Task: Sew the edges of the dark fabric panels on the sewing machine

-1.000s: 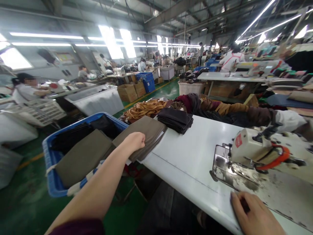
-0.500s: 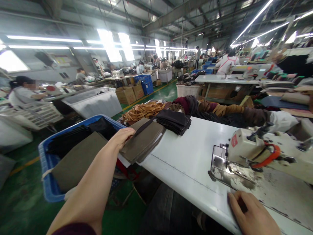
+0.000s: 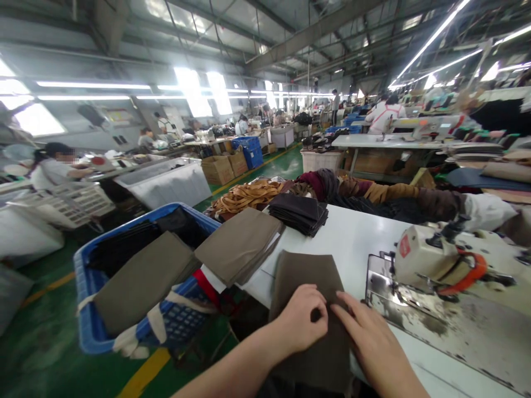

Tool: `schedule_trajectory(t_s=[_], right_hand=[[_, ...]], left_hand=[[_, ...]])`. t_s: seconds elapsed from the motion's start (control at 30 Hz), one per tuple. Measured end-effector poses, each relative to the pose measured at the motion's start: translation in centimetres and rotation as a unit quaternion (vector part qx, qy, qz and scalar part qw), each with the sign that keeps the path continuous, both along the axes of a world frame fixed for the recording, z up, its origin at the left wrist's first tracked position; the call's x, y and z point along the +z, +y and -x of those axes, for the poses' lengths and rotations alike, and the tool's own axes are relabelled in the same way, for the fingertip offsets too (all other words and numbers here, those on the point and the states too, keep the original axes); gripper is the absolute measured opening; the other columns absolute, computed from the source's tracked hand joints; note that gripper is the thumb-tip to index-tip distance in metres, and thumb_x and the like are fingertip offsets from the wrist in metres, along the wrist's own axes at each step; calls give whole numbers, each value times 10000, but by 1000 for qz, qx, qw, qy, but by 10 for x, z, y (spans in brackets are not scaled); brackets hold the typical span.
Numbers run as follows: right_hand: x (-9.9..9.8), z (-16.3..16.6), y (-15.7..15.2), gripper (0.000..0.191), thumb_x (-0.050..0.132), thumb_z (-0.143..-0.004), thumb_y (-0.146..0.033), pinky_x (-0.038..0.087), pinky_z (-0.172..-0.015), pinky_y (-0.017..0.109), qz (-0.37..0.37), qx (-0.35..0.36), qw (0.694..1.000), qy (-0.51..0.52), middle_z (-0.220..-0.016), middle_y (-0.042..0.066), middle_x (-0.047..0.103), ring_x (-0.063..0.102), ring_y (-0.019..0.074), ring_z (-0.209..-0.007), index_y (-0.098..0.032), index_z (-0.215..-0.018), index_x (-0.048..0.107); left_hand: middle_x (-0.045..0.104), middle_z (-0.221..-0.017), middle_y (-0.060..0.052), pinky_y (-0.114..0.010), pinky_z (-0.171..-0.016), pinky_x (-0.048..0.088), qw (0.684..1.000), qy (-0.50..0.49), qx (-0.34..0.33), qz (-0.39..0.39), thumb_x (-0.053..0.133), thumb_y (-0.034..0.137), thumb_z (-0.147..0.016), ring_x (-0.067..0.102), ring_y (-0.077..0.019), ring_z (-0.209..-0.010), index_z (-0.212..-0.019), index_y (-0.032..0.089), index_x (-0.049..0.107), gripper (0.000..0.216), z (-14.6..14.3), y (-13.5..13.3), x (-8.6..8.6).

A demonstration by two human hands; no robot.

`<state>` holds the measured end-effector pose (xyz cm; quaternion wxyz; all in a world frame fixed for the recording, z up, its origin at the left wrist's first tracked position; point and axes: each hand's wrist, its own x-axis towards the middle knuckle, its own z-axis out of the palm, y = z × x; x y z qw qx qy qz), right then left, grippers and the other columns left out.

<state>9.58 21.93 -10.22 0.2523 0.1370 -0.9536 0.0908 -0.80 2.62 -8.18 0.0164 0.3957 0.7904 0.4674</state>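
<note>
A brown fabric piece lies in front of me, over the white table's near edge, its lower part hanging toward my lap. My left hand is on it, fingers curled and thumb bent to meet them in a pinch on the cloth. Just to its right, my right hand rests at the piece's right side, fingers stretched and slightly apart, tips touching the cloth. A stack of similar brown pieces sits at the table's left end, beside a pile of black pieces.
To the right stands a sewing machine with its metal plate on the table. A blue basket on the left holds black and brown pieces. Tan straps and rolled cloth lie behind. Other people work farther off.
My left hand has come from the brown stack to the table in front of me, where a brown piece now lies. My right hand has moved left from beside the machine onto that piece.
</note>
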Motion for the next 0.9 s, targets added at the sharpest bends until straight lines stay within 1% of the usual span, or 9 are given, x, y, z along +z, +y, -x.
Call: schedule_trajectory(t_s=[0.1, 0.17, 0.27, 0.37, 0.47, 0.57, 0.63, 0.83, 0.9], right_hand=[[-8, -13, 15, 269, 485, -994, -178, 528, -911, 399, 41, 16, 998, -36, -1171, 82, 697, 652, 229, -1031, -233, -1157, 691], [-7, -25, 23, 231, 513, -1005, -212, 524, -902, 388, 87, -1, 995, -47, -1130, 77, 709, 654, 217, -992, -231, -1151, 690], [3, -44, 29, 235, 500, -1017, -225, 523, -910, 375, 157, -34, 986, -43, -1115, 74, 715, 653, 212, -1010, -231, -1155, 691], [14, -58, 28, 233, 493, -1018, -226, 524, -882, 339, 209, -58, 974, -70, -1086, 64, 716, 650, 201, -1002, -234, -1151, 685], [21, -69, 24, 228, 459, -1035, -252, 508, -842, 314, 243, -78, 960, -116, -1015, 60, 705, 643, 198, -963, -234, -1097, 678], [21, -78, 20, 319, 451, -1054, -370, 455, -695, 285, 247, -143, 946, -153, -795, 34, 638, 601, 178, -748, -221, -823, 611], [19, -80, 18, 398, 445, -1055, -434, 405, -635, 279, 242, -192, 936, -169, -705, 9, 583, 549, 160, -644, -227, -721, 514], [19, -71, 15, 379, 425, -1050, -439, 353, -606, 281, 218, -282, 908, -220, -681, -7, 616, 592, 169, -619, -237, -742, 517], [21, -68, 14, 354, 421, -1050, -422, 344, -603, 285, 200, -295, 907, -223, -698, -8, 639, 622, 180, -638, -240, -768, 535]], left_hand=[[663, -1137, -73, -383, -1112, 458, 1000, 17, 4, 26, 496, 12, -803, 588, -205, -1167, -973, 214, 660, 310, 1, -14, 0], [648, -1213, -79, -373, -1122, 461, 997, 22, -7, 72, 404, -47, -772, 572, -191, -1213, -1061, 215, 673, 474, 11, -35, 6], [578, -1410, -66, -406, -1205, 393, 985, 17, -89, 148, 370, -47, -801, 497, -187, -1360, -1274, 247, 644, 620, 26, -61, 14], [499, -1509, -71, -428, -1237, 350, 970, -1, -170, 173, 471, 24, -854, 411, -212, -1450, -1411, 283, 568, 621, 31, -71, 19], [514, -1490, -100, -445, -1226, 355, 965, -9, -207, 159, 667, 201, -874, 402, -266, -1454, -1365, 275, 612, 500, 28, -65, 20], [640, -1320, -92, -426, -1160, 427, 979, -37, -155, 130, 602, 309, -956, 537, -263, -1324, -1153, 255, 726, 239, 24, -51, 14], [675, -1231, -86, -402, -1093, 475, 985, -61, -103, 124, 544, 366, -997, 604, -256, -1212, -1095, 239, 746, 258, 22, -42, 8], [669, -1164, -89, -372, -981, 520, 990, -35, -7, 139, 552, 454, -981, 642, -267, -1093, -801, 204, 701, 341, 22, -31, -6], [661, -1154, -90, -387, -965, 531, 990, 0, 32, 135, 560, 424, -969, 643, -269, -1071, -853, 209, 669, 267, 23, -29, -7]])
